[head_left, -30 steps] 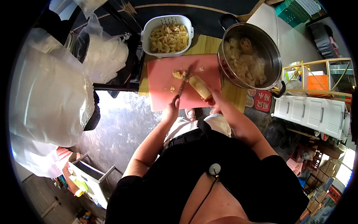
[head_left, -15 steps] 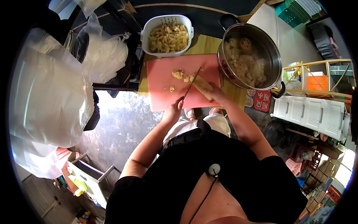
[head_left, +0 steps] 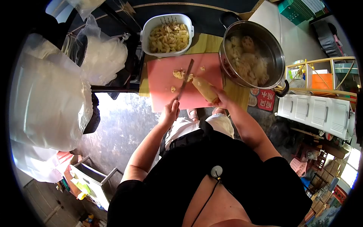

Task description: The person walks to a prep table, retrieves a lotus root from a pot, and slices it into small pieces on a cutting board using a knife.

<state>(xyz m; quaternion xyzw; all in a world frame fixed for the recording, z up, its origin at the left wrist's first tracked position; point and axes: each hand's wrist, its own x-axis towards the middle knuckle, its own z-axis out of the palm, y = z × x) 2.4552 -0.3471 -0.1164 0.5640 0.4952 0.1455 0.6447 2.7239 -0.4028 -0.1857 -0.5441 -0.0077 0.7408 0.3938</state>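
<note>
My left hand (head_left: 170, 112) is closed round the handle of a knife (head_left: 185, 80), whose blade points up and slightly right over a pink cutting board (head_left: 162, 85). To the right of the blade, my right hand (head_left: 220, 98) grips the lower end of a pale, thick lotus root segment (head_left: 203, 89) lying aslant on the board. The segment's upper end is close to the blade; whether they touch is hard to tell. Small cut pieces (head_left: 178, 74) are by the blade, with one below (head_left: 173, 89) and another to the upper right (head_left: 202, 68).
Behind the board, a white basket (head_left: 144, 36) holds many cut pieces. A large metal pot (head_left: 280, 56) at the right contains liquid and pale lotus root. Plastic bags (head_left: 53, 94) hang at the left. White drawers (head_left: 315, 113) and a shelf (head_left: 321, 92) stand at the right.
The knife has moved left from the lotus root's end, its blade now more upright. My left hand has shifted slightly left, and my right hand has turned the segment a little.
</note>
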